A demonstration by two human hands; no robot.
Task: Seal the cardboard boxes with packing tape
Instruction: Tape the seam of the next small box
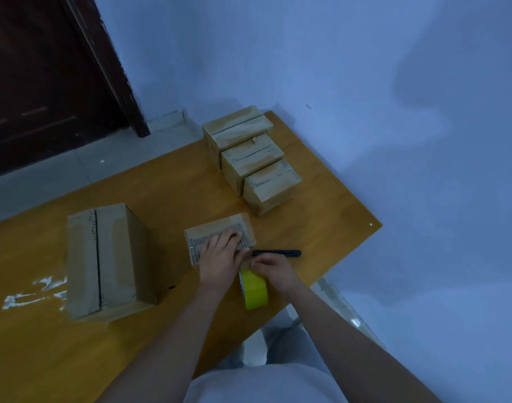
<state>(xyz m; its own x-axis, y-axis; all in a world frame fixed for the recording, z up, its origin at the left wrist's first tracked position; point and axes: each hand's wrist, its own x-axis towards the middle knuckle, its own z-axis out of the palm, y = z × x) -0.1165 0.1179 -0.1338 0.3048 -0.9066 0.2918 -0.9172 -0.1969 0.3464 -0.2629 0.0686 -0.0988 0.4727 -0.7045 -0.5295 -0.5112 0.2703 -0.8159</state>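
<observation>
My left hand (220, 254) lies flat, fingers straight, pressing the small box (220, 237) at the table's (161, 181) middle; my right hand (273, 267) pinches the yellow tape roll (254, 289) just beside it. I judge I'm starting the strip; next, draw tape across the seam.

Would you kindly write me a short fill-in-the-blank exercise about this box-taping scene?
1. The left hand presses flat on the small box; its flaps are ____.
2. The tape roll is coloured ____.
3. Near the table's far corner stand ____ boxes in a row.
4. The black cutter lies on the ____.

Missing words: closed; yellow; three; table
</observation>
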